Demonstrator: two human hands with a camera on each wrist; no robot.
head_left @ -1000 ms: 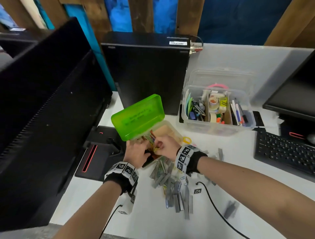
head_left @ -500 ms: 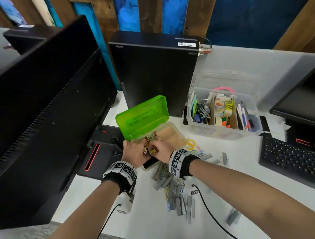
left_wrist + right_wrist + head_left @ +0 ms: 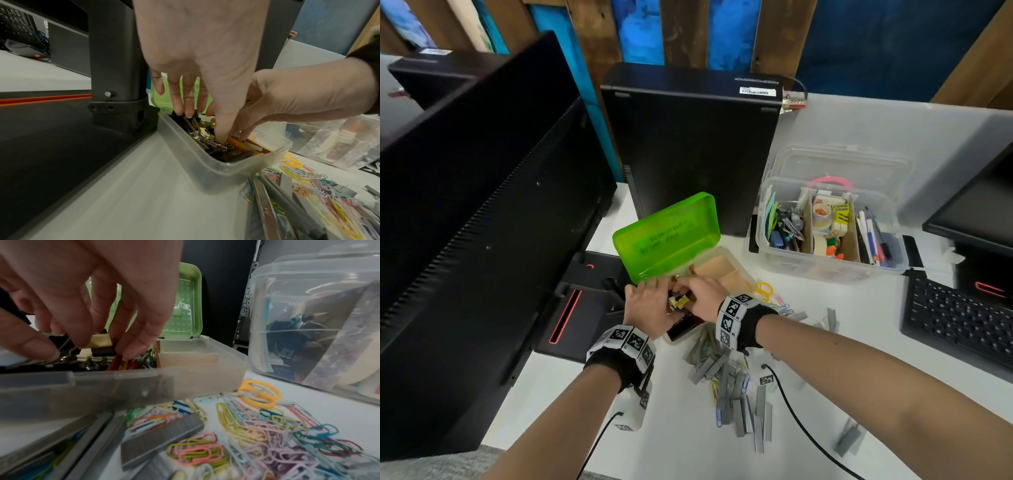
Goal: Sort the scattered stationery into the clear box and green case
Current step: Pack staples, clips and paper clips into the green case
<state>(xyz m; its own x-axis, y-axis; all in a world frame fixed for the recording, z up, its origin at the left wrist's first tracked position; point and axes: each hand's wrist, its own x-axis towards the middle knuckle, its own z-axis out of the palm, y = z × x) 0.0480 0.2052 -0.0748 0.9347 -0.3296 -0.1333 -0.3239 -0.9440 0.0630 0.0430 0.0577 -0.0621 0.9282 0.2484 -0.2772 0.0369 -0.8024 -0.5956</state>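
The green case stands open, its green lid (image 3: 666, 236) raised and its translucent base (image 3: 185, 373) on the white table. Both hands reach into the left compartment, which is full of binder clips. My left hand (image 3: 647, 301) has straight fingers and thumb pressing down on the clips (image 3: 197, 138). My right hand (image 3: 698, 294) pinches a pale yellow binder clip (image 3: 100, 340) just above the pile. The clear box (image 3: 825, 263) stands to the right, packed with pens, tape and scissors. Grey staple strips (image 3: 736, 394) and coloured paper clips (image 3: 257, 434) lie scattered in front of the case.
A large black monitor (image 3: 465, 240) fills the left, its base (image 3: 578, 308) right beside the case. A black computer tower (image 3: 688, 144) stands behind the case. A keyboard (image 3: 962, 318) lies at the right. A black cable (image 3: 798, 418) crosses the table under my right arm.
Both hands have stayed in the case's left compartment, shifting only slightly among the binder clips. The case and the clear box have not moved.
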